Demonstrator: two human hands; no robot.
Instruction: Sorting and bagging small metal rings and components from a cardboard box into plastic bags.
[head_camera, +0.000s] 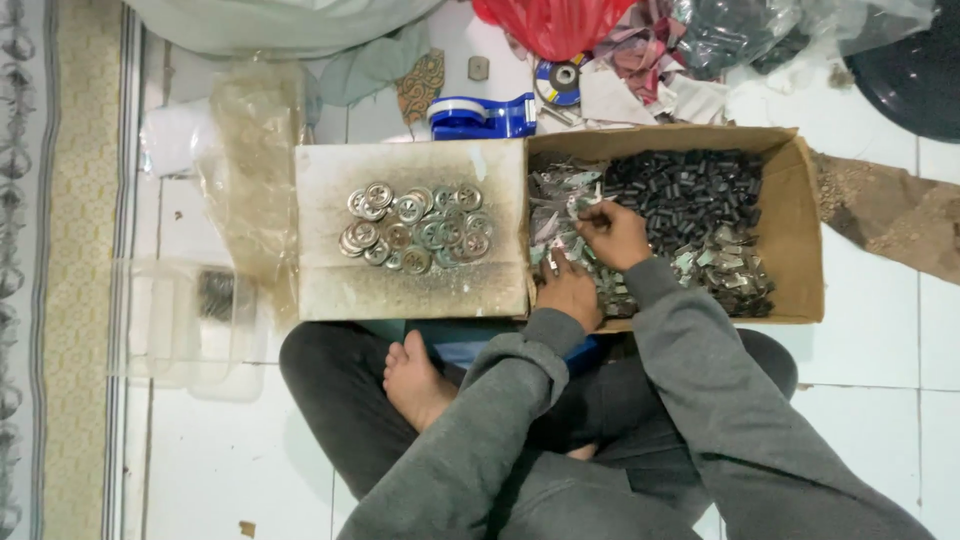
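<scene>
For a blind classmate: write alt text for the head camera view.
A seated person's left hand and right hand pick through small metal parts in a cardboard box. Beside it, round metal discs lie piled on a flat board.

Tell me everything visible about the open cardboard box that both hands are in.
The brown cardboard box lies open on the white tiled floor, its pale flap folded out to the left and carrying round metal discs. Inside are small black cylinders and silvery metal pieces. The left hand and right hand reach into it.
</scene>
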